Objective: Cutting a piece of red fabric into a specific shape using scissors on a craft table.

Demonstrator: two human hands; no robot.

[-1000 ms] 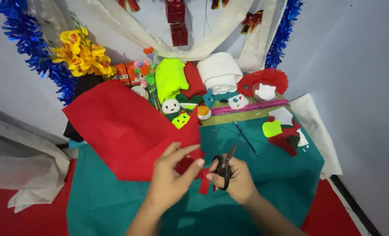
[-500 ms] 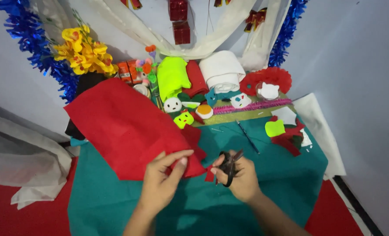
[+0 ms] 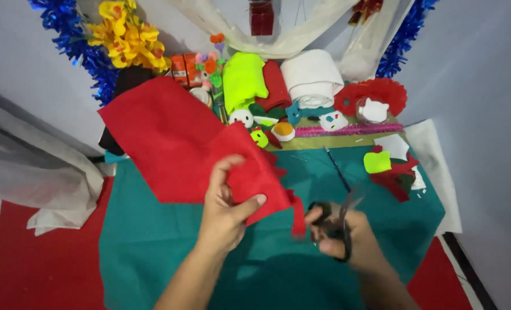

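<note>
A large sheet of red felt (image 3: 169, 138) is lifted above the teal cloth (image 3: 152, 247) in the middle of the view. My left hand (image 3: 224, 209) pinches its lower right corner between thumb and fingers. A narrow cut strip of the felt (image 3: 297, 215) hangs down beside that corner. To the right, my right hand (image 3: 347, 238) grips black-handled scissors (image 3: 339, 221), blurred, with the blades pointing up and just right of the strip.
Felt rolls in lime (image 3: 243, 80), red and white (image 3: 312, 77) lie at the back with small felt figures (image 3: 244, 117). Yellow flowers (image 3: 123, 31) and blue tinsel stand back left. Felt scraps (image 3: 393, 169) lie at right. White fabric (image 3: 31, 172) bunches at left.
My left hand has lifted and turned the felt corner higher and to the right. My right hand with the scissors has drawn down and right, away from the felt; a cut strip now hangs.
</note>
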